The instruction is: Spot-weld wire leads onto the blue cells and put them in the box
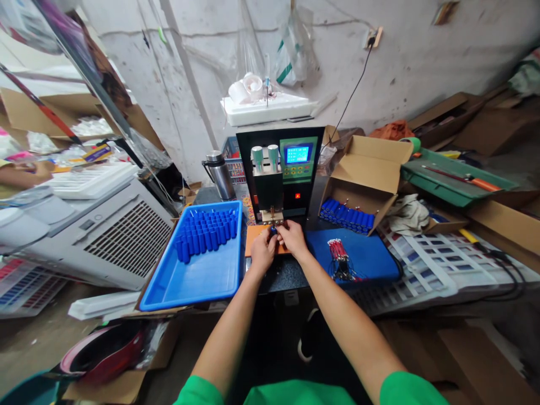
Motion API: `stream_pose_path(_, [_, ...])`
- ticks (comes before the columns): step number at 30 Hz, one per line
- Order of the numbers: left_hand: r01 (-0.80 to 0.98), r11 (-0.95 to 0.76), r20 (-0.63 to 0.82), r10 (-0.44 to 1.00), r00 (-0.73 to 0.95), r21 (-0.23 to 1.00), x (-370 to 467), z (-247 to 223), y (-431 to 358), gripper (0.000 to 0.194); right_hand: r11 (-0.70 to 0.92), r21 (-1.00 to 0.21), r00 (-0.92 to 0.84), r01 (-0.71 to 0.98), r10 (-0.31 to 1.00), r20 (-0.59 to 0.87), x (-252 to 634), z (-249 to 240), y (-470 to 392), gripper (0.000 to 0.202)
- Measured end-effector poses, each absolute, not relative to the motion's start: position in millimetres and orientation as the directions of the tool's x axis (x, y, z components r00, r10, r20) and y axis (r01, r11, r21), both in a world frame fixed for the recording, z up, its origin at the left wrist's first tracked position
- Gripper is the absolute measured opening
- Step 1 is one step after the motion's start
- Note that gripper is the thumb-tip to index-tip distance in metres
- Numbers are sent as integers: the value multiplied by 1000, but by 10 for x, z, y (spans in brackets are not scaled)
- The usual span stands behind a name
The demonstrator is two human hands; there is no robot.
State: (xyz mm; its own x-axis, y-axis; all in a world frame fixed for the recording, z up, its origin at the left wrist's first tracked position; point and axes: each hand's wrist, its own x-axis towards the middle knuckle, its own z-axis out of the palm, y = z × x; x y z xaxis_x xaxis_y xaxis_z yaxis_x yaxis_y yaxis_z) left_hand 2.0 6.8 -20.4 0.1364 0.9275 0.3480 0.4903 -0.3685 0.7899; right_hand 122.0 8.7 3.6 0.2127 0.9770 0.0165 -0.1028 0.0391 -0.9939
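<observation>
My left hand (263, 247) and my right hand (292, 238) meet under the head of a black machine (270, 191) with a lit blue screen. Between their closed fingertips is a small blue cylinder (274, 230), held just below the machine's metal tips. An orange board (253, 239) lies beneath the hands. Left of them a blue tray (202, 289) bears rows of upright blue cylinders (211, 230). To the right, red and black wires (338, 253) lie on a blue mat (371, 259).
An open cardboard box (367, 171) with blue cylinders stands behind the mat. A steel flask (220, 175) is behind the tray. A green tray (451, 177) sits at the right. At the far left another person's arm (25, 175) shows.
</observation>
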Motion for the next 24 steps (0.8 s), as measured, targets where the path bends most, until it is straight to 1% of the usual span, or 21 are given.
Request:
stream_pose_path(6, [512, -377, 354, 924, 145, 772, 20, -198, 68, 21, 25, -992, 213, -123, 977, -1, 1222, 55, 80, 18])
stream_pose_path(11, [540, -364, 341, 928, 147, 759, 19, -200, 63, 23, 38, -992, 233, -122, 973, 8, 1211, 73, 70, 20])
stream_pose_path(15, [537, -366, 345, 928, 143, 760, 16, -212, 67, 26, 53, -993, 244, -110, 969, 24, 1211, 75, 65, 21])
stream_pose_path(24, [506, -363, 342, 930, 139, 782, 34, -215, 66, 22, 33, -995, 226, -96, 974, 11, 1224, 32, 74, 22])
